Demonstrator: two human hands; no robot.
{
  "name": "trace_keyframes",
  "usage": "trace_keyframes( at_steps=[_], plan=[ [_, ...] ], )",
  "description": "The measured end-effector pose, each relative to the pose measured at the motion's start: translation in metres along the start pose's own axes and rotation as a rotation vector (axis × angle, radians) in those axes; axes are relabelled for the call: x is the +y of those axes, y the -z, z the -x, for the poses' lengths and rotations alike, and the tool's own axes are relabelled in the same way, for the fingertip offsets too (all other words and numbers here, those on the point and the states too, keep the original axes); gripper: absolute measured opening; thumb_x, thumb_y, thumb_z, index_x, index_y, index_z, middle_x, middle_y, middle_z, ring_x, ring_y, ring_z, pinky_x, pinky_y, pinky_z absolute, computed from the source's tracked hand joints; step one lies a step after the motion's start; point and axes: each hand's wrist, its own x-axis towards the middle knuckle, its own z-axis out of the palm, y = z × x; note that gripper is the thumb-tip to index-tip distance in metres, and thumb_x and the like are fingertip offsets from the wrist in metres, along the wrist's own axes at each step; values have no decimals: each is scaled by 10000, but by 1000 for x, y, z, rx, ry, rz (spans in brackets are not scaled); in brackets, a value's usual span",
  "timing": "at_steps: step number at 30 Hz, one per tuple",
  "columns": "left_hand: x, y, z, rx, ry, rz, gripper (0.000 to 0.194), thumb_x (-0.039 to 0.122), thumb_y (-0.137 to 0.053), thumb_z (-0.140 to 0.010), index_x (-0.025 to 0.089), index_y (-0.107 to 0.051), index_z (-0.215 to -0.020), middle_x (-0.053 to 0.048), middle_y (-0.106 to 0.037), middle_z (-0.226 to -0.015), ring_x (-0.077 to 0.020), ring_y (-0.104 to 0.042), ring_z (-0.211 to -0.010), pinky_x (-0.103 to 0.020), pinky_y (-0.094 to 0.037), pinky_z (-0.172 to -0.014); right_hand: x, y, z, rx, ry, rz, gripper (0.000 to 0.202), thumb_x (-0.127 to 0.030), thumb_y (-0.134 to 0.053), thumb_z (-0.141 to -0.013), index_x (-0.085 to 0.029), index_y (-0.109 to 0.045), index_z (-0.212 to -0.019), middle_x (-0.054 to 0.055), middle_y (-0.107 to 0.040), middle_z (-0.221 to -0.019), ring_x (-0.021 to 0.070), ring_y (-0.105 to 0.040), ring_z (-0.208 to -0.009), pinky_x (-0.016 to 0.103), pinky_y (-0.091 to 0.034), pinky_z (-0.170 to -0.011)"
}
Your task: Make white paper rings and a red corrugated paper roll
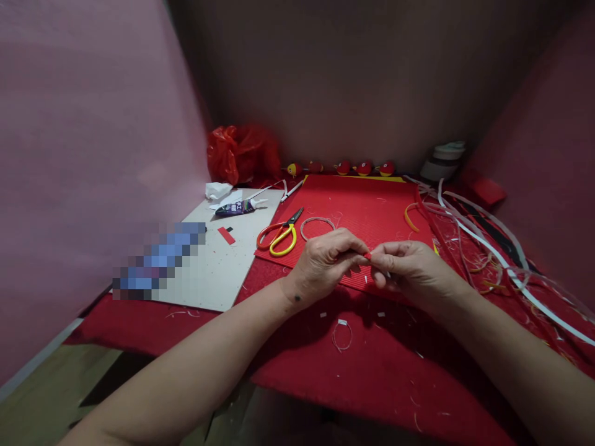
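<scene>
My left hand (325, 257) and my right hand (403, 263) meet above the front of a red corrugated sheet (372, 207). Between their fingertips they pinch a small red piece (367, 256), mostly covered by the fingers, so its exact kind is unclear. Left of my left hand lie scissors (281, 235) with one red and one yellow handle loop, their blades pointing away. A thin pale ring (302, 228) rests on the sheet just behind my left hand. Nearer to me, a smaller thin loop with a white tab (342, 323) lies on the red cloth.
A pale board (209, 285) at left carries a glue tube (235, 208), red scraps (226, 235) and a blurred-out blue object (162, 257). Several red-and-yellow birds (364, 168) line the back wall. A red plastic bag (237, 152) sits back left; tangled strips (499, 248) spread at right.
</scene>
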Motion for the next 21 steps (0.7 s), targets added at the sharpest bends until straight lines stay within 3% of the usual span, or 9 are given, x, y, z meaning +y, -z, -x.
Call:
trace_keyframes(
  at_steps=[7, 13, 16, 19, 21],
  plan=[
    [-9, 3, 1, -89, -189, -372, 88, 85, -453, -824, 129, -520, -787, -21, -548, -741, -85, -495, -675, -193, -427, -617, -2, -1, 2, 52, -96, 107, 286, -357, -672, -668, -143, -560, -516, -13, -500, -423, 30, -298, -346, 220, -155, -367],
    [-12, 2, 2, -106, -259, -474, 139, 116, -392, -862, 122, -513, -794, -36, -550, -758, -93, -502, -693, -198, -439, -616, -4, -6, 4, 52, -56, 45, 252, -334, -685, -645, -140, -558, -544, -2, -529, -447, 41, -335, -370, 208, -201, -377],
    [-6, 2, 1, -79, -126, -292, 116, 138, -439, -844, 111, -531, -779, -36, -548, -730, -93, -527, -652, -210, -458, -592, -4, -6, 4, 49, -15, 38, 237, -328, -676, -671, -144, -573, -561, -9, -531, -452, 36, -321, -371, 206, -186, -377],
    [2, -1, -1, -63, 154, 163, 67, 152, -502, -815, 98, -540, -825, -12, -549, -664, -77, -556, -569, -198, -485, -554, -3, -4, 3, 22, 60, -4, 212, -331, -665, -694, -160, -598, -589, -12, -543, -473, 46, -373, -407, 205, -234, -406],
    [6, -3, -2, -32, 258, 358, 78, 157, -538, -795, 95, -553, -841, -5, -555, -663, -73, -569, -557, -194, -497, -551, -2, -3, 3, -1, 85, -28, 212, -338, -669, -690, -167, -599, -586, -11, -546, -481, 55, -397, -427, 208, -266, -426]
  ],
)
